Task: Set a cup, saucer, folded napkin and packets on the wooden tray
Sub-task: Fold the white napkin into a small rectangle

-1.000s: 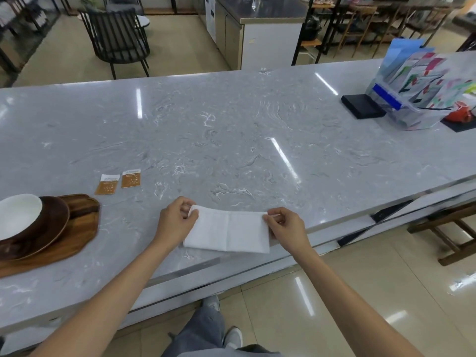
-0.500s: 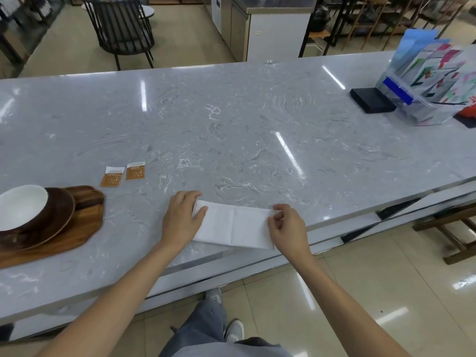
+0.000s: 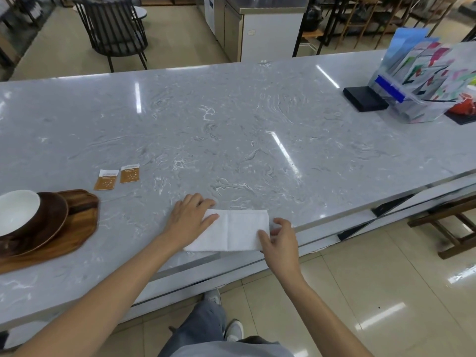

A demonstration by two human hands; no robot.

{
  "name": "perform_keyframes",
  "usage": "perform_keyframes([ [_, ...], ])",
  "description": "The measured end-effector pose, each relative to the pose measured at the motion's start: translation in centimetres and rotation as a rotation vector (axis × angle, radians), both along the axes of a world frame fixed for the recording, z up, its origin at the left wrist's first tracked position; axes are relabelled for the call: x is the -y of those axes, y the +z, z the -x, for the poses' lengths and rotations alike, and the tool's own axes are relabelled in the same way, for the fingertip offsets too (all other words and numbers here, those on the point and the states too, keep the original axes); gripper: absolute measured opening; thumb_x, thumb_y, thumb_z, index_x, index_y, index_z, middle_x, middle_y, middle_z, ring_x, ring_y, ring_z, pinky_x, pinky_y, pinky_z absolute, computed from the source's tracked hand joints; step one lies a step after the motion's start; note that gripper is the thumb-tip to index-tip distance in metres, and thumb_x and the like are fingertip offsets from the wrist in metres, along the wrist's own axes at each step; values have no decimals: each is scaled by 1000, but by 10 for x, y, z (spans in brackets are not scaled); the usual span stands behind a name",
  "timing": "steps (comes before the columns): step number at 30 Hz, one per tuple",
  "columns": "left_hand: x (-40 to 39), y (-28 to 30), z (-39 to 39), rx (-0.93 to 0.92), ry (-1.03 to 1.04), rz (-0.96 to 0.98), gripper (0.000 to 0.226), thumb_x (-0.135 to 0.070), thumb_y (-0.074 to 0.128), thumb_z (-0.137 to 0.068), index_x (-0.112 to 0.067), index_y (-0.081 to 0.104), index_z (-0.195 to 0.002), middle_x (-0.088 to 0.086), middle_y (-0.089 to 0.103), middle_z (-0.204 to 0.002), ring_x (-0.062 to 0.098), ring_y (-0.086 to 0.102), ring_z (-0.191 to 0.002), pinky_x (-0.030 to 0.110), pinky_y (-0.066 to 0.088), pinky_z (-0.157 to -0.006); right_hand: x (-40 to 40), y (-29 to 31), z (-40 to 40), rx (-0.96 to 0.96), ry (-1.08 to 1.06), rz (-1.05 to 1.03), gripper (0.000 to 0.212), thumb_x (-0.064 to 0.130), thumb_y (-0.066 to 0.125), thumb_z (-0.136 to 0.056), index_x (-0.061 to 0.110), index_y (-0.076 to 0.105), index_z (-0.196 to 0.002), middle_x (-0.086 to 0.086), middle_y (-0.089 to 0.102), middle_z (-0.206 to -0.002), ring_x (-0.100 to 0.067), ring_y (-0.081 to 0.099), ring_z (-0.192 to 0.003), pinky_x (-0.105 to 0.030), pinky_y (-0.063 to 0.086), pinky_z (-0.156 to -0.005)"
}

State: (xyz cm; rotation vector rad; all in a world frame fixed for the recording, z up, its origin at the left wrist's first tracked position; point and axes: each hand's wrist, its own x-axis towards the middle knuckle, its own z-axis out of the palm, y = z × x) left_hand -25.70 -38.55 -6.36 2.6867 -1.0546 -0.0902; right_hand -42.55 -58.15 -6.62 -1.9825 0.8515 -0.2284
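Note:
A white folded napkin (image 3: 231,230) lies flat near the counter's front edge. My left hand (image 3: 189,219) rests palm down on its left end, fingers spread. My right hand (image 3: 279,240) pinches the napkin's right edge between thumb and fingers. At the far left a wooden tray (image 3: 74,228) carries a dark brown saucer (image 3: 51,217) with a white cup (image 3: 16,211) on it. Two brown and white packets (image 3: 118,177) lie side by side on the counter just beyond the tray.
The grey marble counter (image 3: 244,140) runs wide. At its right end stand a clear bin of colourful papers (image 3: 422,81), a black box (image 3: 364,99) and something red (image 3: 466,108). A black chair (image 3: 113,29) and a steel cabinet stand beyond.
My left hand went from gripping the napkin's left edge to lying flat on top of it. My right hand stayed at the right edge.

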Motion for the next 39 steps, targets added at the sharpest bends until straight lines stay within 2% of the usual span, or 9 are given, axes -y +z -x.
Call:
perform_keyframes([
  [5, -10, 10, -7, -133, -56, -54, 31, -52, 50, -99, -21, 53, -97, -2, 64, -97, 23, 60, -92, 34, 40, -74, 16, 13, -18, 131, -21, -154, 33, 24, 72, -94, 25, 59, -124, 14, 66, -103, 4, 65, -89, -5, 50, -62],
  [10, -13, 21, -8, -239, -98, -61, 22, -46, 59, -95, -26, 52, -90, -6, 56, -89, 17, 55, -85, 30, 39, -68, 34, 40, -60, 114, 186, 26, 21, 16, 72, -94, 15, 72, -115, 8, 72, -101, -1, 65, -90, -19, 55, -85],
  [14, 4, 49, -13, -491, -11, 401, 59, -35, 76, -86, -32, 48, -138, -13, 57, -125, 7, 59, -107, 22, 49, -89, 31, 66, -81, 235, 453, 195, 13, 16, 70, -96, 22, 75, -107, 17, 70, -96, 11, 61, -85, -5, 47, -75],
  [17, 20, 79, -22, -514, -27, 624, 53, -27, 81, -83, -33, 57, -129, -22, 61, -127, -1, 60, -114, 12, 49, -90, 27, 81, -85, 330, 575, 275, 12, 20, 67, -98, 27, 74, -105, 22, 69, -96, 9, 63, -90, -8, 49, -76],
  [20, 20, 96, -28, -492, -79, 654, 22, -16, 78, -86, -21, 70, -106, -6, 72, -109, 14, 68, -102, 26, 56, -87, 27, 90, -86, 383, 606, 292, 11, 23, 68, -98, 28, 74, -105, 18, 74, -100, 0, 67, -94, -15, 53, -79],
  [23, 13, 103, -24, -491, -56, 645, 14, -14, 80, -84, -18, 70, -94, 0, 72, -94, 24, 68, -89, 39, 56, -77, 29, 95, -84, 397, 606, 307, 8, 23, 68, -97, 28, 74, -101, 16, 75, -97, -2, 68, -91, -17, 54, -79],
  [29, -2, 119, -8, -499, -8, 736, 14, -16, 81, -83, -20, 73, -93, 5, 73, -88, 30, 67, -84, 38, 54, -77, 29, 104, -77, 334, 646, 176, 15, 21, 78, -90, 31, 69, -97, 16, 72, -87, 2, 68, -87, -6, 49, -70],
  [35, -25, 151, 16, -553, 43, 899, 29, -29, 83, -76, -31, 74, -104, 5, 77, -92, 24, 71, -85, 32, 58, -84, 25, 140, -69, 519, 655, -227, 19, 20, 76, -92, 28, 72, -108, 11, 72, -92, -8, 73, -85, -19, 56, -75],
  [39, -32, 161, 20, -634, 76, 989, 28, -34, 86, -76, -24, 78, -101, 4, 79, -104, 22, 76, -96, 31, 62, -84, 15, 155, -73, 517, 693, -313, 19, 23, 70, -94, 30, 71, -112, 13, 64, -97, -16, 75, -77, -40, 65, -78],
])
